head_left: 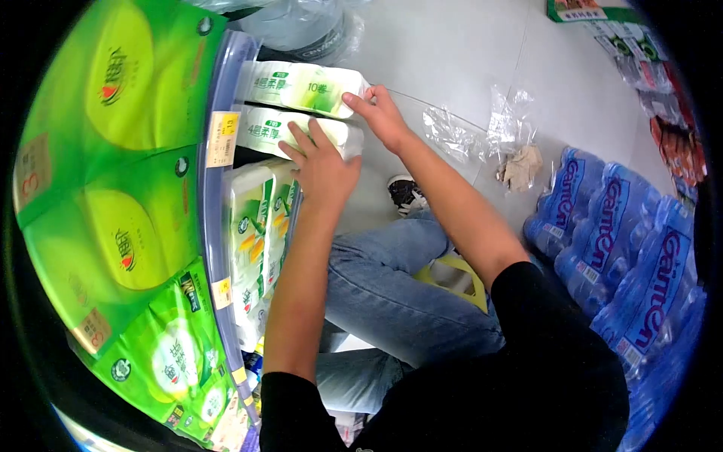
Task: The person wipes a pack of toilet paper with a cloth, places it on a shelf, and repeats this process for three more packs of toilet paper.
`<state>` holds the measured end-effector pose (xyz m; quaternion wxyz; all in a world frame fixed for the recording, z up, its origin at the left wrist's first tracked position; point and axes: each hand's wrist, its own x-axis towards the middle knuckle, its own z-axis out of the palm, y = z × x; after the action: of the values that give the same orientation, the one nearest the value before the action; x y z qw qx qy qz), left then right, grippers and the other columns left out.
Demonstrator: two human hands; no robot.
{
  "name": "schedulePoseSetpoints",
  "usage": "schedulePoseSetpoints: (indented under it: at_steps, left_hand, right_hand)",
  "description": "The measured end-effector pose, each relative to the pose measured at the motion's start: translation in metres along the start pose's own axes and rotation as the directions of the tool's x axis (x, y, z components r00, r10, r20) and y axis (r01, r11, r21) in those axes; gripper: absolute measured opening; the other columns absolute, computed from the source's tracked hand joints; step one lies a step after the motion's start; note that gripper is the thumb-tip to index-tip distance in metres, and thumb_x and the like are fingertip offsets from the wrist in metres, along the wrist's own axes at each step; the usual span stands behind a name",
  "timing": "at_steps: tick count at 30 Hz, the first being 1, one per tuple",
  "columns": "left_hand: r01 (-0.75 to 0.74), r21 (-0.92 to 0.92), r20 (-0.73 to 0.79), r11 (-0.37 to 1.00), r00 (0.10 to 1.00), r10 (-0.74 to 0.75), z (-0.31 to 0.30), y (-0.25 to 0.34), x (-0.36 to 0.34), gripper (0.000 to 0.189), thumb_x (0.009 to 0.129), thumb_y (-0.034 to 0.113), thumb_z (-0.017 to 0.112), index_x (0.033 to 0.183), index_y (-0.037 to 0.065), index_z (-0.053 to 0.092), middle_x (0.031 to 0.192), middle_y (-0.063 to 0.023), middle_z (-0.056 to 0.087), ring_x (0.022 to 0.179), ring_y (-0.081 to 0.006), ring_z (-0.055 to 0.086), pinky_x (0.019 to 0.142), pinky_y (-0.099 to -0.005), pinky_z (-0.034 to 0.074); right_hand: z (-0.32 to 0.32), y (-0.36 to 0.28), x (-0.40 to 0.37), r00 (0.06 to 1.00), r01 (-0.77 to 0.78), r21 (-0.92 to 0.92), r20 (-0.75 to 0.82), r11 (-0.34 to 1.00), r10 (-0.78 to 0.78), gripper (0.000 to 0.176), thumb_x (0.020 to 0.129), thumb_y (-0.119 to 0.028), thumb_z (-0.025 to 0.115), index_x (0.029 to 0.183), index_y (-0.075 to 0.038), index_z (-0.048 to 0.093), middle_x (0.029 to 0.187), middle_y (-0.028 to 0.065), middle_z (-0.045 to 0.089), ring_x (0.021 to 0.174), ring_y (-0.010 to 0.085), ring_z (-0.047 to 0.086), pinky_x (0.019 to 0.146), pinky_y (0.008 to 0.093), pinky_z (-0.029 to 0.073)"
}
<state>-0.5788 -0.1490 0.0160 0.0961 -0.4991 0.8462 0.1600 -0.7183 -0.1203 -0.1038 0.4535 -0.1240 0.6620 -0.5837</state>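
Closest in, the person's knees in blue jeans (384,294) are bent just right of the shelf rail (213,226), a grey-blue strip with yellow price tags (223,138) on it. Both bare forearms run out of black sleeves toward that rail.

The left hand (322,167) lies flat and open, its fingers (300,142) spread over the outer end of the lower pack (263,132). It presses on the pack and is not closed around it. This pack is a long roll-paper bundle in clear wrap, white with a light green band and dark print, and it lies on its side, jutting out to the right of the rail just above the tag.

The right hand (380,113) is a little farther out, on the upper pack (301,87). Thumb and curled fingers pinch that pack's outer end corner. It is the same white and green bundle, marked "10", stacked directly on the lower one and touching it.

Below the two, behind the rail, white and green packs (252,241) stand upright. Left of the rail are large bright green packs (113,188).

Farther right of the rail, on the grey floor (452,45), lie a black and white shoe (407,194) and crumpled clear plastic wrap (482,128). Well to the right are blue-labelled bottled water packs (625,256).
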Motion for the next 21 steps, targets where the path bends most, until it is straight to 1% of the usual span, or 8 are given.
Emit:
schedulePoseSetpoints:
  at_steps: [1, 4, 5, 9, 10, 12, 15, 21]
  left_hand:
    - [0.022, -0.064, 0.04, 0.998, 0.999, -0.02, -0.011, 0.012, 0.0, 0.105, 0.077, 0.033, 0.081, 0.158, 0.005, 0.021, 0.155, -0.0416, 0.017, 0.147, -0.0569, 0.011, 0.118, -0.0681, 0.011]
    - [-0.225, 0.067, -0.129, 0.972, 0.964, 0.232, 0.019, -0.009, 0.007, 0.102, 0.078, 0.03, 0.081, 0.158, 0.009, 0.022, 0.153, -0.0432, 0.017, 0.147, -0.0562, 0.011, 0.119, -0.0669, 0.005]
    - [-0.232, 0.049, -0.167, 0.972, 0.957, 0.237, 0.023, -0.011, 0.008, 0.093, 0.082, 0.028, 0.077, 0.157, 0.01, 0.026, 0.153, -0.0427, 0.017, 0.144, -0.0618, 0.008, 0.116, -0.0703, 0.005]
    - [-0.314, -0.04, -0.222, 0.949, 0.928, 0.298, 0.018, -0.014, 0.007, 0.084, 0.084, 0.023, 0.073, 0.155, 0.006, 0.032, 0.149, -0.0469, 0.022, 0.145, -0.0605, 0.01, 0.119, -0.0653, 0.005]
    - [-0.326, -0.036, -0.243, 0.945, 0.92, 0.309, 0.017, -0.015, 0.009, 0.082, 0.084, 0.023, 0.072, 0.154, 0.003, 0.034, 0.148, -0.0464, 0.025, 0.145, -0.0592, 0.013, 0.12, -0.0632, 0.006]
    - [-0.336, -0.045, -0.262, 0.941, 0.913, 0.313, 0.011, -0.016, 0.01, 0.08, 0.086, 0.022, 0.071, 0.153, 0.0, 0.033, 0.149, -0.0454, 0.027, 0.145, -0.0592, 0.016, 0.121, -0.06, 0.008]
    - [-0.33, -0.118, -0.298, 0.937, 0.911, 0.284, -0.001, -0.012, 0.003, 0.078, 0.089, 0.023, 0.069, 0.153, -0.003, 0.032, 0.15, -0.045, 0.026, 0.145, -0.0589, 0.018, 0.121, -0.0567, 0.012]
    - [-0.345, -0.141, -0.281, 0.928, 0.913, 0.297, -0.005, -0.014, 0.0, 0.079, 0.091, 0.025, 0.068, 0.154, -0.003, 0.029, 0.151, -0.0456, 0.024, 0.144, -0.0601, 0.018, 0.121, -0.057, 0.014]
  right_hand:
    - [0.002, -0.002, 0.001, 0.999, -0.04, 0.056, 0.018, 0.998, 0.039, 0.075, 0.081, -0.053, 0.079, 0.128, -0.004, 0.048, 0.119, 0.0195, 0.06, 0.111, 0.0264, 0.055, 0.091, 0.0419, 0.048]
    - [0.005, -0.002, 0.004, 0.996, 0.037, 0.07, -0.087, 0.997, -0.031, 0.088, 0.08, -0.05, 0.08, 0.144, -0.005, 0.039, 0.127, 0.0178, 0.061, 0.119, 0.0287, 0.056, 0.096, 0.0432, 0.048]
    - [0.004, -0.004, 0.005, 0.996, 0.042, 0.052, -0.078, 0.998, -0.038, 0.092, 0.08, -0.048, 0.08, 0.148, -0.005, 0.038, 0.13, 0.017, 0.061, 0.121, 0.029, 0.056, 0.097, 0.0428, 0.048]
    - [0.009, -0.029, 0.012, 0.999, 0.033, 0.02, 0.032, 0.999, -0.034, 0.073, 0.076, -0.044, 0.081, 0.132, -0.002, 0.06, 0.123, 0.0146, 0.067, 0.111, 0.0238, 0.065, 0.095, 0.0348, 0.05]
    - [0.009, -0.04, 0.006, 0.999, 0.018, 0.053, 0.042, 0.998, -0.02, 0.078, 0.074, -0.046, 0.082, 0.132, 0.0, 0.059, 0.124, 0.0164, 0.066, 0.111, 0.0246, 0.065, 0.095, 0.0364, 0.052]
    - [-0.01, -0.084, -0.032, 0.989, 0.147, 0.062, -0.037, 0.987, -0.145, 0.062, 0.078, -0.043, 0.076, 0.122, 0.0, 0.068, 0.113, 0.0235, 0.071, 0.104, 0.0334, 0.069, 0.091, 0.0383, 0.054]
    - [-0.006, -0.094, -0.027, 0.996, 0.053, -0.013, -0.07, 0.999, -0.053, 0.061, 0.074, -0.044, 0.076, 0.111, 0.003, 0.07, 0.108, 0.0244, 0.072, 0.099, 0.0319, 0.071, 0.088, 0.0392, 0.055]
    - [-0.004, -0.078, -0.015, 0.99, 0.112, -0.019, -0.088, 0.993, -0.114, 0.063, 0.071, -0.045, 0.077, 0.111, 0.003, 0.07, 0.107, 0.0251, 0.072, 0.098, 0.0351, 0.071, 0.089, 0.041, 0.055]
